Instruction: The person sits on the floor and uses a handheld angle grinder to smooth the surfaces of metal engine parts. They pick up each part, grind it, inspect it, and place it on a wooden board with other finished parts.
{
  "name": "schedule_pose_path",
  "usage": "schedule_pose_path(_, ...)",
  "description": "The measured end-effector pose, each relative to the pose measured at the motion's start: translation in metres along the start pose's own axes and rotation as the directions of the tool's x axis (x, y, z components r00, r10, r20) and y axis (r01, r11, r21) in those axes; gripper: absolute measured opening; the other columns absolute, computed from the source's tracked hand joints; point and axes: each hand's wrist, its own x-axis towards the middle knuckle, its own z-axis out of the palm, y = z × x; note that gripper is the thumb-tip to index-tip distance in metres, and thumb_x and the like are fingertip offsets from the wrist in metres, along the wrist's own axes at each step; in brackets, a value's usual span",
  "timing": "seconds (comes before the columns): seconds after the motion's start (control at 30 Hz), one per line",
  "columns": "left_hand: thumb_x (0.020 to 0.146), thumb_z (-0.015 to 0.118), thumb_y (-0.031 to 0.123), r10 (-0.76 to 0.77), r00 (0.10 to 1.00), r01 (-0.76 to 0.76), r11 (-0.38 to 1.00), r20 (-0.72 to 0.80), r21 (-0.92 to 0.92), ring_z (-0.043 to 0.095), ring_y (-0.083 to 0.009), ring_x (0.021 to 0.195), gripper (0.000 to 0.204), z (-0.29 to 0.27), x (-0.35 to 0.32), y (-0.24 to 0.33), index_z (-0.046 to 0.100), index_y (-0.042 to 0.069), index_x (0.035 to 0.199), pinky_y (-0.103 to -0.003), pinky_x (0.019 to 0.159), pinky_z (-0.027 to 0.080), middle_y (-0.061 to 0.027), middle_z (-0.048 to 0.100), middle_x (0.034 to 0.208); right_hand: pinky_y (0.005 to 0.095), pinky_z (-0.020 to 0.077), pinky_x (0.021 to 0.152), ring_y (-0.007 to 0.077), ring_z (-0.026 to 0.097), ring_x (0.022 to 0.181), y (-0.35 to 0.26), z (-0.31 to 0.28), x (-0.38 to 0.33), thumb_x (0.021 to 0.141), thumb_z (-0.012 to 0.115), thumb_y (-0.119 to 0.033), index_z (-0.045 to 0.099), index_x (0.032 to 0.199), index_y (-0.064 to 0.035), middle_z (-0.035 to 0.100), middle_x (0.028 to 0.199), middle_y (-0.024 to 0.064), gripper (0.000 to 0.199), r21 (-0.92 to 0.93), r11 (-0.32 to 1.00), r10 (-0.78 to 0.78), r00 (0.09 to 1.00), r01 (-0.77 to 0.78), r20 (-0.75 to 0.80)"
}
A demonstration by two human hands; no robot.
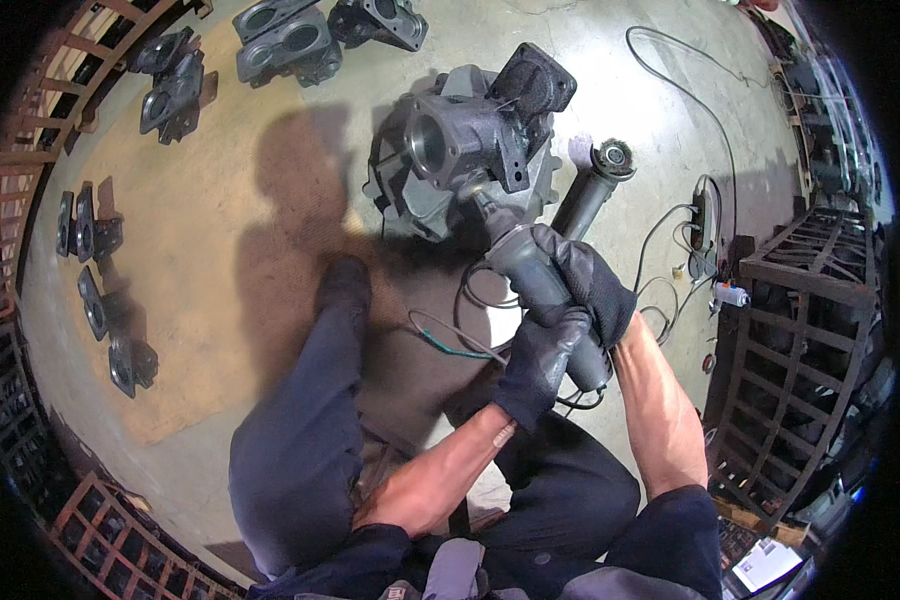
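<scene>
Pointing at the casting [467, 148] on the floor [620, 95], the grinder [533, 272] is clamped in the grip of left hand [542, 358] and right hand [592, 278]. If its tip is snagged, control could be lost.

**Pale workshop floor edged with lattice crates**

A smooth, pale grey floor [660, 110] with a faint greenish tint fills most of the space, bending toward a black, rounded rim. On the left, a large tan sheet [195, 270] lies flat on it. Strong light leaves a glossy, whitish sheen on the floor right of upper centre. A soft-edged shadow [305, 190], shaped like a head and shoulders, falls across the sheet. At the left edge are 2 stretches of rust-brown latticework [20, 158], upper and lower, with darker bars between. On the right stands a dark lattice crate [808, 285], its inside dim. White papers [767, 566] lie at lower right.
</scene>
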Motion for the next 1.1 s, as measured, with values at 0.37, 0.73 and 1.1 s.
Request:
schedule_pose_path(0.37,0.092,0.069,0.014,-0.048,0.999,0.048,0.996,-0.004,-0.082,0.066,-0.0175,0.089,0.026,-0.005,-0.005,-0.004,0.064,0.000,0.112,-0.034,0.083,0.055,-0.0076,0.068,0.099,0.0289,0.0562,0.069,0.0142,0.067,0.076,0.000,0.002,-0.014,0.099,0.057,-0.052,0.064,0.115,-0.0027,0.070,0.093,0.0085,0.052,0.220,0.967,0.124,0.992,-0.127,0.024)
schedule_pose_path(0.73,0.090,0.067,0.012,-0.075,0.995,0.084,0.987,0.072,-0.135,0.066,-0.0187,0.090,0.025,-0.002,-0.013,0.015,0.064,-0.001,0.111,-0.035,0.085,0.055,-0.0080,0.068,0.101,0.0325,0.0577,0.078,0.0200,0.070,0.083,0.005,-0.001,-0.016,0.097,0.057,-0.056,0.063,0.120,0.0019,0.071,0.099,0.0147,0.062,0.213,0.967,0.147,0.989,-0.142,-0.008)
schedule_pose_path(1.1,0.089,0.068,0.007,-0.075,0.997,0.073,0.990,-0.007,-0.122,0.067,-0.0192,0.074,0.022,-0.002,-0.012,0.012,0.062,-0.001,0.108,-0.035,0.071,0.057,-0.0091,0.068,0.086,0.0305,0.0579,0.076,0.0177,0.070,0.083,0.004,0.007,-0.018,0.098,0.055,-0.056,0.063,0.119,0.0010,0.071,0.099,0.0143,0.061,0.207,0.975,0.081,0.997,-0.081,0.010)
